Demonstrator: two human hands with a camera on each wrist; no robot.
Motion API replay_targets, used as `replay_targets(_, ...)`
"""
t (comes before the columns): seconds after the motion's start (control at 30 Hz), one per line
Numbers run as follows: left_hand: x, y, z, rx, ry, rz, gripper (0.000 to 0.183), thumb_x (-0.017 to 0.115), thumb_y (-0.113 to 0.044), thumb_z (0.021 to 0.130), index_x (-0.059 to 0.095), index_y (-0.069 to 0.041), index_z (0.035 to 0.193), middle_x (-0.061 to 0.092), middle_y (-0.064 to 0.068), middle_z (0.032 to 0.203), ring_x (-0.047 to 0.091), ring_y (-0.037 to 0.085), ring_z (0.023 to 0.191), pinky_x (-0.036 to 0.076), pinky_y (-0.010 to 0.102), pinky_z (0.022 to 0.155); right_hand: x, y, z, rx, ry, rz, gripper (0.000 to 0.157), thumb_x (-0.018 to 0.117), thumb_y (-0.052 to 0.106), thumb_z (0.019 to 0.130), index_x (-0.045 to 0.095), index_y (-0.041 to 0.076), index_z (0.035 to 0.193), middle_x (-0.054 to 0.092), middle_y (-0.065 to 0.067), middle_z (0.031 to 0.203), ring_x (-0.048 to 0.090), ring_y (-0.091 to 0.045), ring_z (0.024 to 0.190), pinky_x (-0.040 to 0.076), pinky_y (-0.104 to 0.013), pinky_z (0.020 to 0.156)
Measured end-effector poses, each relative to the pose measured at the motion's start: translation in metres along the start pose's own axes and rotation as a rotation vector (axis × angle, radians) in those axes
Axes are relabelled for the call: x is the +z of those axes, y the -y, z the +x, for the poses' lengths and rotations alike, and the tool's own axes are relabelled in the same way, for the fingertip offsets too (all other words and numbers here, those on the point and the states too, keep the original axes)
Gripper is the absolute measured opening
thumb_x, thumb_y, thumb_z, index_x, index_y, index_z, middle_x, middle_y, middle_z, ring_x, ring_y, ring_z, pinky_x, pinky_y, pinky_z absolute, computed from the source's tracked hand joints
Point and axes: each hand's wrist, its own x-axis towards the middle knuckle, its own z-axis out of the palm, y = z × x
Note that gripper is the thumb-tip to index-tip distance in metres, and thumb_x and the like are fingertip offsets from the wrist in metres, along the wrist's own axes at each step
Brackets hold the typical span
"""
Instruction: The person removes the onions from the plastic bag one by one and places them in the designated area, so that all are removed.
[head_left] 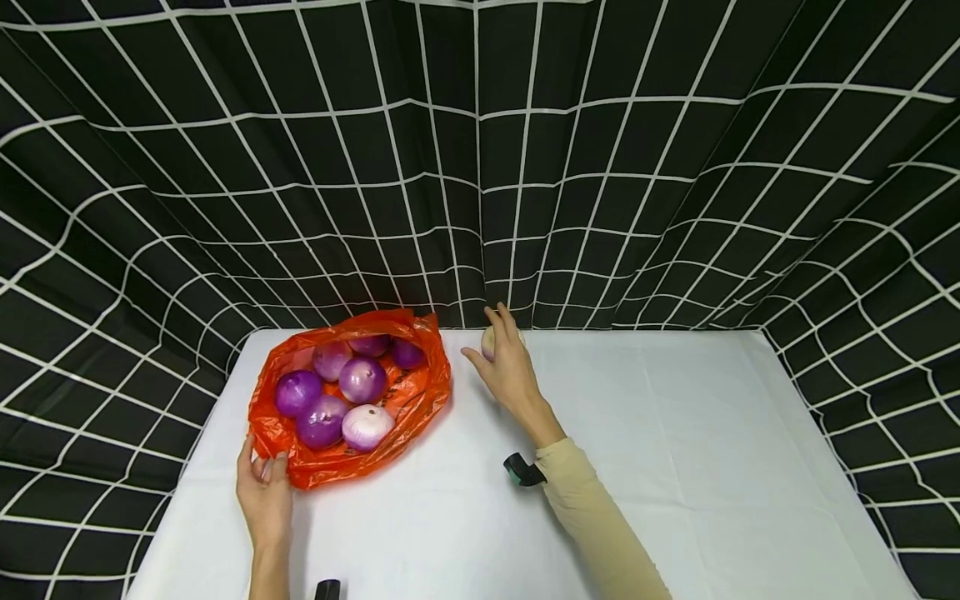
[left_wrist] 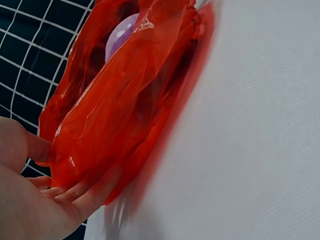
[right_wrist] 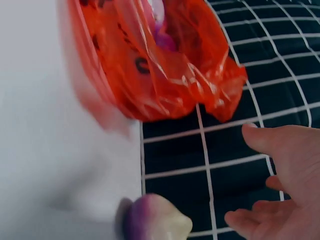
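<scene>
An orange-red plastic bag lies wide-mouthed on the left of the white table, with several purple onions inside. My left hand grips the bag's near left edge; in the left wrist view its fingers show through the thin film. Toward the back edge of the table, right of the bag, a single purple-and-white onion rests on the tabletop. My right hand hovers by that onion with thumb and fingers spread, overlapping it in the head view. A gap shows between hand and onion in the right wrist view.
The white table ends at the back against a black curtain with a white grid, which also rises along both sides. A black wrist device sticks out beside the right sleeve.
</scene>
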Motion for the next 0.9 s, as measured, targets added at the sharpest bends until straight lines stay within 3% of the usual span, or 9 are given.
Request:
replay_targets(0.13, -0.002, 0.0, 0.0, -0.02, 0.013, -0.002, 0.061, 0.048, -0.006, 0.1, 0.023, -0.013, 0.156, 0.051, -0.006, 0.104, 0.052, 0.001, 0.079, 0.042, 0.011, 0.052, 0.006, 0.01, -0.007, -0.075, 0.02, 0.026, 0.075, 0.078, 0.027, 0.085, 0.041, 0.003, 0.146, 0.033, -0.018, 0.153, 0.041, -0.034, 0.136, 0.039, -0.046, 0.109)
replay_targets(0.33, -0.002, 0.0, 0.0, -0.021, 0.011, 0.001, 0.061, 0.048, -0.005, 0.1, 0.024, -0.013, 0.156, 0.052, -0.007, 0.105, 0.054, 0.0, 0.081, 0.043, 0.011, 0.052, 0.016, 0.03, -0.019, -0.262, 0.095, 0.066, 0.075, 0.079, 0.025, 0.084, 0.042, 0.006, 0.147, 0.036, -0.013, 0.153, 0.044, -0.03, 0.135, 0.04, -0.039, 0.109)
replay_targets(0.53, -0.003, 0.001, 0.001, -0.004, -0.007, 0.031, 0.061, 0.049, -0.004, 0.099, 0.026, -0.011, 0.155, 0.051, -0.007, 0.103, 0.053, -0.002, 0.081, 0.043, 0.009, 0.055, 0.04, 0.05, -0.035, -0.37, 0.197, 0.062, 0.08, 0.081, 0.029, 0.081, 0.042, 0.008, 0.147, 0.034, -0.01, 0.154, 0.046, -0.027, 0.133, 0.044, -0.038, 0.105)
replay_targets(0.7, -0.002, 0.002, 0.001, 0.011, -0.002, 0.032, 0.061, 0.049, -0.003, 0.099, 0.024, -0.008, 0.155, 0.051, -0.008, 0.101, 0.052, -0.003, 0.083, 0.045, 0.006, 0.061, 0.058, 0.069, -0.045, -0.395, 0.288, 0.001, 0.075, 0.08, 0.028, 0.082, 0.044, 0.009, 0.145, 0.036, -0.009, 0.153, 0.045, -0.025, 0.134, 0.046, -0.035, 0.103)
replay_targets(0.9, -0.001, 0.003, 0.0, 0.011, -0.012, 0.037, 0.061, 0.049, -0.003, 0.099, 0.026, -0.007, 0.155, 0.048, -0.004, 0.096, 0.047, -0.001, 0.076, 0.041, 0.007, 0.057, 0.073, 0.087, -0.049, -0.49, 0.394, -0.134, 0.068, 0.078, 0.027, 0.084, 0.049, 0.009, 0.143, 0.044, -0.01, 0.148, 0.043, -0.023, 0.136, 0.036, -0.031, 0.112)
